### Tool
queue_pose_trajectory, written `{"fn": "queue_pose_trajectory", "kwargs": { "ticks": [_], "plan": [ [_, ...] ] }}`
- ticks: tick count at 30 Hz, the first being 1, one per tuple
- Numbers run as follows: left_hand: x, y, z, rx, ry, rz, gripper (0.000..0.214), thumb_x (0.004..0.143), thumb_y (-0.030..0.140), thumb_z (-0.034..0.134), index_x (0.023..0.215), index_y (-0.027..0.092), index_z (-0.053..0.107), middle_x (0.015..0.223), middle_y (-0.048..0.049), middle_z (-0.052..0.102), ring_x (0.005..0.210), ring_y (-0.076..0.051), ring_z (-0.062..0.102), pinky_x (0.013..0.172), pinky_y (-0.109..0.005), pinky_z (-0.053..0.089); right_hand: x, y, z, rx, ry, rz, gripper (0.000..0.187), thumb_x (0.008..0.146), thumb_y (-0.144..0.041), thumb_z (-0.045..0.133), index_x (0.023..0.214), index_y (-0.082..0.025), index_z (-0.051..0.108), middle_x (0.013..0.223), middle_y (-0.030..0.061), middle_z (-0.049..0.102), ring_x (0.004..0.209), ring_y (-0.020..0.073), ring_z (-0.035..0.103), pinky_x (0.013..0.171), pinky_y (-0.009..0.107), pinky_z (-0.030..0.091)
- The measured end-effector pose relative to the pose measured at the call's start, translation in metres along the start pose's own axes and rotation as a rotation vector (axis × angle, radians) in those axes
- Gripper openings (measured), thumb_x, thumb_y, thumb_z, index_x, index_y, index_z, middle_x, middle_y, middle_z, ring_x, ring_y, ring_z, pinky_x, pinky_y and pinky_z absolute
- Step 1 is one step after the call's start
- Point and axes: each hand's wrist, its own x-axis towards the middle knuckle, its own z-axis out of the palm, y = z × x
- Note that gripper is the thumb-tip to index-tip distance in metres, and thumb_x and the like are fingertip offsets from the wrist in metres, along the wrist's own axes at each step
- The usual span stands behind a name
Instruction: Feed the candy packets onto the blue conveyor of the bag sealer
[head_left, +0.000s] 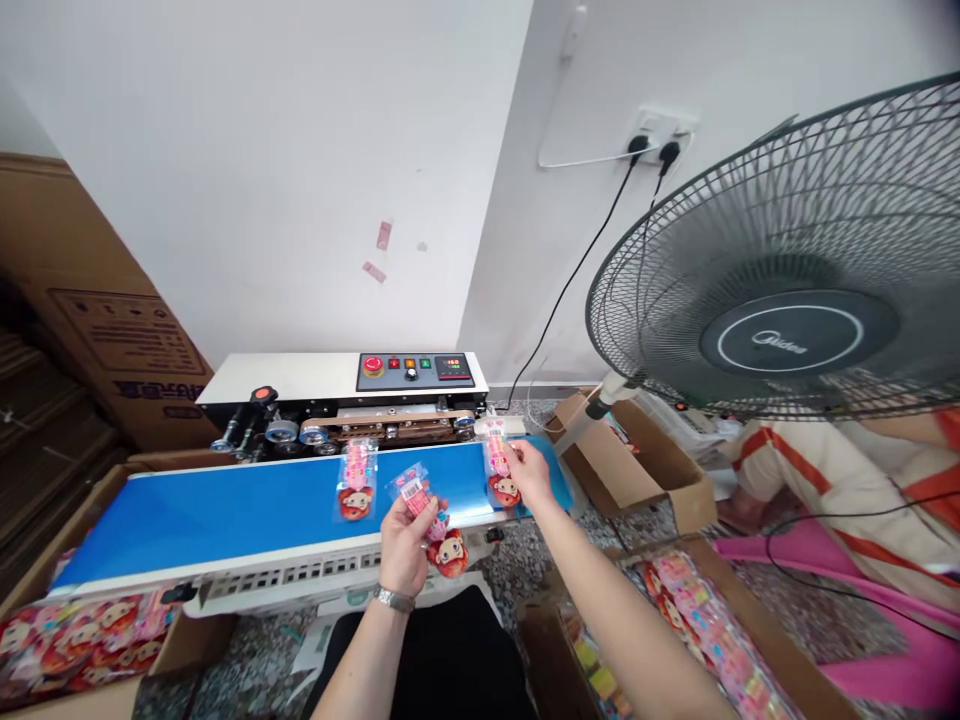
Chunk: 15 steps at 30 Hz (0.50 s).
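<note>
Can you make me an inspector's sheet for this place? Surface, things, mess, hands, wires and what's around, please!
Surface: blue belt beside a white machine.
Job's things: one packet lies loose on the belt; two more are in the hands.
Clutter: open cartons around the belt, some holding packets.
Grips: left hand pinches a packet at the belt's front edge; right hand holds another near the machine's right end.
Cables: black plugs in a wall socket.
Surroundings: large fan and another person's leg, right.
</note>
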Motion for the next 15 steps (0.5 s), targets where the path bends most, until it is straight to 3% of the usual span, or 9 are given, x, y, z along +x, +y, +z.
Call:
{"fn": "queue_pose_trajectory", "kwargs": {
  "ticks": [5,9,11,15],
  "plan": [
    [-0.001,0.001,0.003,-0.037,-0.011,-0.036,0.039,0.057,0.027,0.079,0.090,0.017,0.061,0.082,-0.0039,0.068,0.078,-0.021,0.065,0.064,-0.029,0.050,0.016,-0.014,0.013,-0.071,-0.066,-0.030,0.015,0.074,-0.030,0.052,0.074,-0.021,0.064,0.067,0.0019,0.066,0.066,0.0189,0.060,0.063,0.027,0.043],
    [-0.003,0.006,0.009,-0.127,0.000,-0.074,0.034,0.064,0.031,0.075,0.092,0.016,0.063,0.087,-0.0068,0.069,0.080,-0.022,0.065,0.070,-0.033,0.051,0.002,-0.039,0.020,-0.049,-0.140,-0.117,0.021,0.073,-0.026,0.058,0.092,-0.021,0.064,0.086,0.0044,0.067,0.076,0.0191,0.061,0.072,0.029,0.045],
    [-0.004,0.008,0.011,-0.146,-0.017,-0.065,0.032,0.067,0.032,0.073,0.093,0.016,0.065,0.090,-0.0076,0.070,0.083,-0.021,0.065,0.075,-0.032,0.050,-0.019,-0.050,0.016,0.063,-0.270,-0.196,0.028,0.077,-0.031,0.056,0.103,-0.021,0.060,0.096,0.0056,0.065,0.080,0.0182,0.061,0.072,0.029,0.046],
    [-0.005,0.007,0.013,-0.126,-0.102,-0.030,0.030,0.069,0.033,0.070,0.094,0.016,0.067,0.093,-0.0074,0.070,0.086,-0.019,0.063,0.078,-0.029,0.047,-0.072,-0.062,0.007,0.274,-0.628,-0.305,0.037,0.077,-0.036,0.060,0.112,-0.024,0.054,0.092,0.0017,0.066,0.084,0.0172,0.062,0.073,0.029,0.048]
  ]
}}
